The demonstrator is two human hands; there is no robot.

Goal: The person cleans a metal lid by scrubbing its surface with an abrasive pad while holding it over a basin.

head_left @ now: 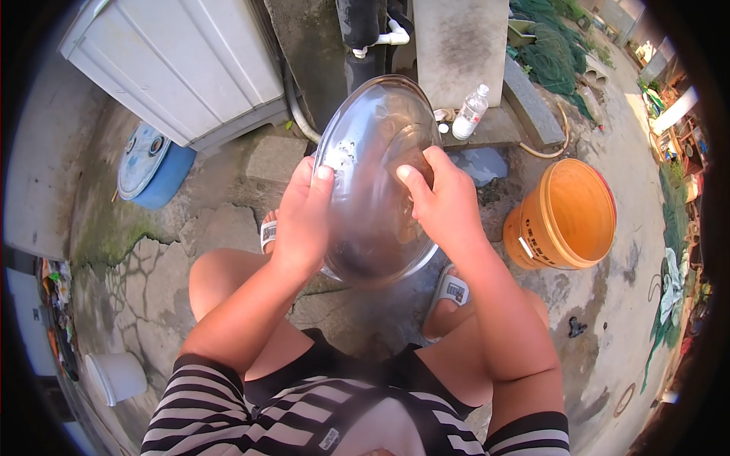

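Observation:
A shiny round metal basin (361, 220) is held up, tilted, in front of me between my knees. My left hand (303, 216) is closed on its left rim, thumb on the inner side and the other fingers hidden. Across the basin's right side, my right hand (447, 199) is closed, its thumb and forefinger bent toward each other over the inside. A brownish patch shows at these fingers; whether it is a pad or a reflection I cannot tell. The lower part of the basin looks blurred.
An orange bucket (525, 228) stands at my right. Beyond the basin are a clear plastic bottle (469, 114) and a small puddle (480, 164). A blue lidded barrel (156, 171) sits left, by a white ribbed cabinet (175, 68). A white bucket (118, 378) is at lower left.

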